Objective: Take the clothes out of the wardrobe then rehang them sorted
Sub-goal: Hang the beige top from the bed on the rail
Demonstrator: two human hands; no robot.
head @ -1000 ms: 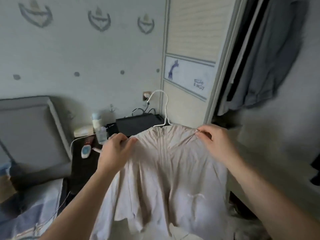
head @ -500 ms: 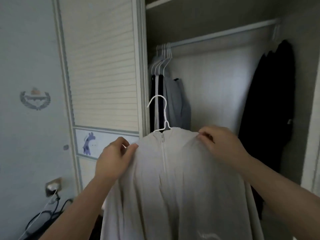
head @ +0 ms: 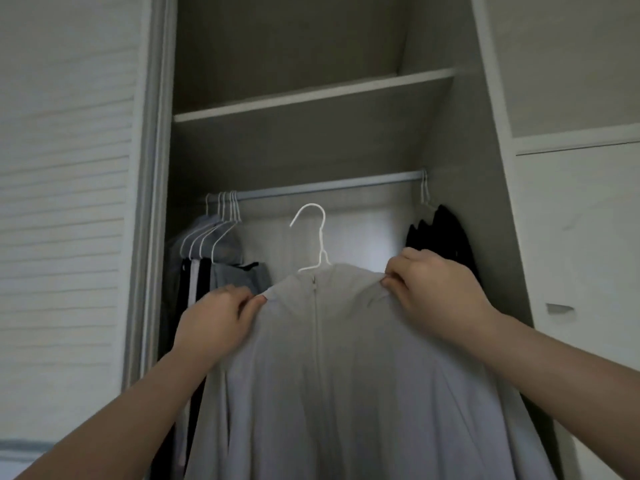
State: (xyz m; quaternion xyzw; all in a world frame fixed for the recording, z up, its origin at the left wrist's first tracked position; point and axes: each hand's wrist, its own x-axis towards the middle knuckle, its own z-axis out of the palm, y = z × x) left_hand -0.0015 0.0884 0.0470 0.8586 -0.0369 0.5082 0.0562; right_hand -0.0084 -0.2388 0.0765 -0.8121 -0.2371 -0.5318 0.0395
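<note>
Soft cloth, thin wire — matt all round
The jacket is smooth, matt pale cloth; its hanger is thin white wire; the rail looks like dull metal — shelf and slatted door are matt board.

Both bare arms stretch up and forward, forearms angled inward from the lower corners. The left hand pinches a jacket shoulder between thumb and curled fingers (knuckles toward the camera). The right hand grips the other shoulder likewise, slightly higher.
</note>
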